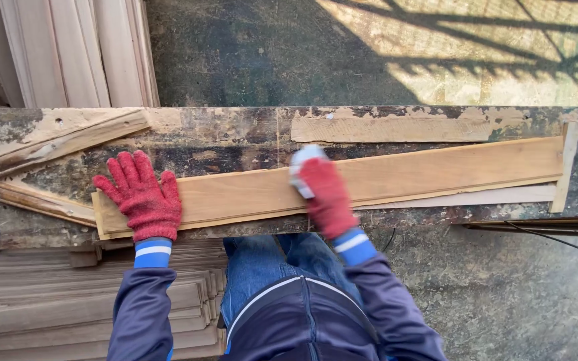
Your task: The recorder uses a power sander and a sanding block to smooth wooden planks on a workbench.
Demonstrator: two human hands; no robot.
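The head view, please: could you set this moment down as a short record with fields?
left hand: red glove, flat on the left end of the long wooden board
right hand: red glove, gripping a pale block against the board
board: lies lengthwise on the worn workbench
workbench: stained, with thin wood strips along its far side
lower left: stacked moulded slats

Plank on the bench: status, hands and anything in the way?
Left hand flat on the plank, pinning its end. Right hand gripping a pale pad on it. Thin strip lies beyond, clear.
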